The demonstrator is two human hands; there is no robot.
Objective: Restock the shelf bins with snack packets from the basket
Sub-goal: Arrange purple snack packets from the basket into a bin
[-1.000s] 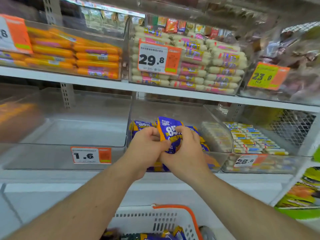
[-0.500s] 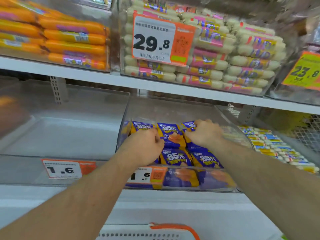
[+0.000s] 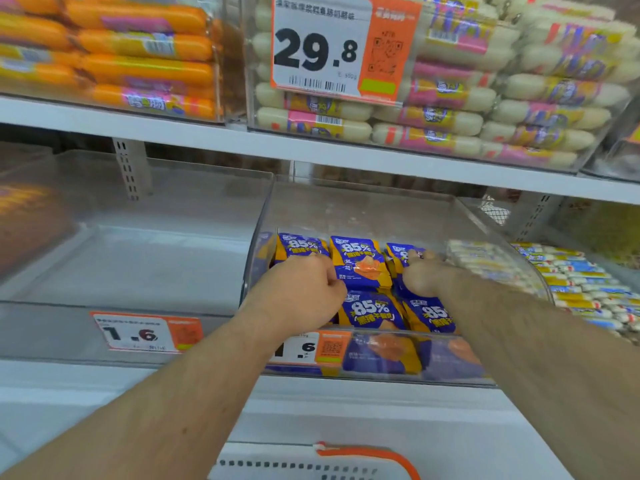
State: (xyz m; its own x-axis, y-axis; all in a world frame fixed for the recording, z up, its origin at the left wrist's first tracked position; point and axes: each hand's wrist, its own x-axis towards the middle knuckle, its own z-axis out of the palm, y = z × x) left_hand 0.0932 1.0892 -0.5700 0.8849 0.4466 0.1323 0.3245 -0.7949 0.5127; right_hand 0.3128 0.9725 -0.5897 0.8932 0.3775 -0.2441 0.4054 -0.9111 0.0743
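A: White store shelving [image 3: 346, 150] carries clear plastic bins on two tiers; which bin is being stocked?

B: Middle bin [image 3: 363, 206] of the lower tier, a clear tub with a curved front wall and a "1.6" price tag [image 3: 304, 348] on it.

A: Contents?

B: Snack packets [image 3: 360, 261], blue-purple pouches with yellow bases, printed "85%" in white, with an orange food picture. They lie flat in rows, overlapping, filling the front half of the bin.

A: Left hand?

B: Left hand [image 3: 304, 285] reaches over the front wall, fingers curled under, knuckles up, resting on the left-hand packets. Whether it pinches a packet cannot be told.

A: Right hand?

B: Right hand [image 3: 420, 271] lies on the right-hand column of packets, fingers bent and pressing on a pouch; it is blurred, so the exact grip is unclear.

A: Surroundings?

B: Orange sausages [image 3: 138, 67] upper left; pale sausages [image 3: 485, 109] upper centre behind a "29.8" tag [image 3: 332, 46]; a white basket with orange handle [image 3: 363, 459] at the bottom edge.
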